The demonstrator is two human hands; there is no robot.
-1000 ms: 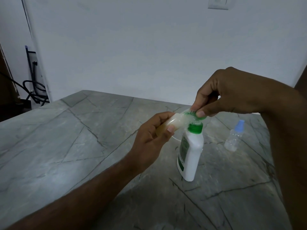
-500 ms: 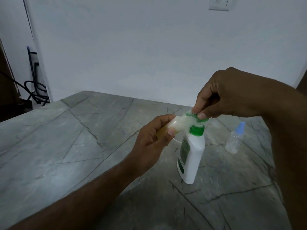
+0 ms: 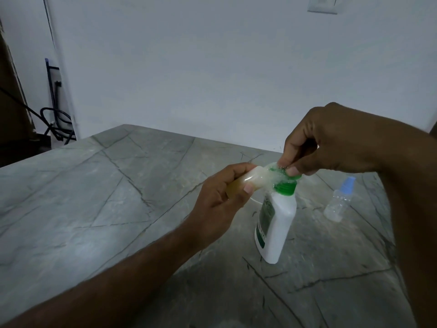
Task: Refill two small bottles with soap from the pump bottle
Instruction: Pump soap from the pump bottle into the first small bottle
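Only the head view here. Left hand is wrapped around a small clear bottle tipped almost sideways, with yellowish soap inside and its mouth right at the green pump head. Right hand has fingers curled down, thumb and fingertips pinching and pressing that pump head from above.

The white pump bottle stands on the grey marble-look table, leaning a bit. Second small bottle with a pale blue cap stands on the table off to the right, well apart from the pump bottle, and looks nearly empty.

Compared with half a second ago, pretty much nothing has changed: same grips, same bottle positions. Can't tell if the soap level moved, too blurry.
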